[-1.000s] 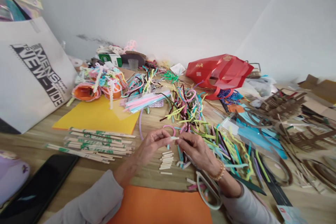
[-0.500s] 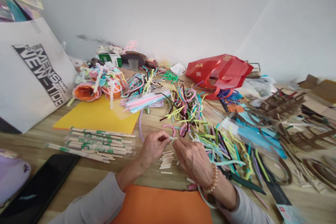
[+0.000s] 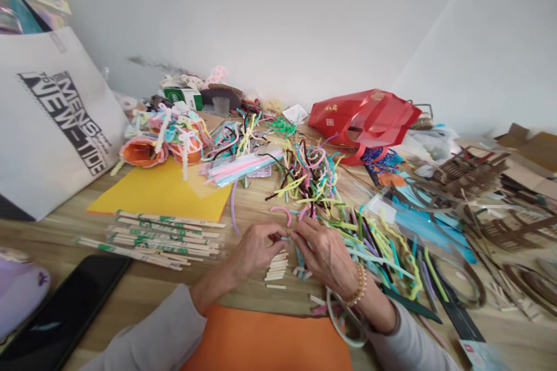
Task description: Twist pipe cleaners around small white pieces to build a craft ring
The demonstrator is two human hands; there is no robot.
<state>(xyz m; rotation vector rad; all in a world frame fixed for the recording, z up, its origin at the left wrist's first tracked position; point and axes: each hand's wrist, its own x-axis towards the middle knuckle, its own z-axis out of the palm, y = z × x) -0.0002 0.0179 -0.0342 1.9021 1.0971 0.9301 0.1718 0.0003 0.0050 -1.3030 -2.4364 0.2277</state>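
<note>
My left hand (image 3: 257, 248) is closed in a pinch on a small pale blue piece of pipe cleaner (image 3: 285, 238), most of it hidden by the fingers. My right hand (image 3: 319, 250), with a bead bracelet at its wrist, pinches at the other side of the same piece, so the fingertips nearly meet. Below them lies a column of short cut wooden sticks (image 3: 276, 269). Light blue pipe cleaner bits (image 3: 300, 264) show beside my right hand. A pink curved pipe cleaner (image 3: 282, 211) rests just beyond the fingertips.
Orange sheet (image 3: 270, 339) in front of me. Wrapped chopsticks (image 3: 161, 236), a yellow sheet (image 3: 161, 194) and a black phone (image 3: 65, 307) lie left. Tangled pipe cleaners (image 3: 311, 171) spread ahead and right, with scissors (image 3: 411, 303) by my right forearm. A red bag (image 3: 361, 119) stands behind.
Both hands have shifted slightly downward, still pinching together. My right hand has turned and moved a little right, uncovering light blue bits and more of the stick column.
</note>
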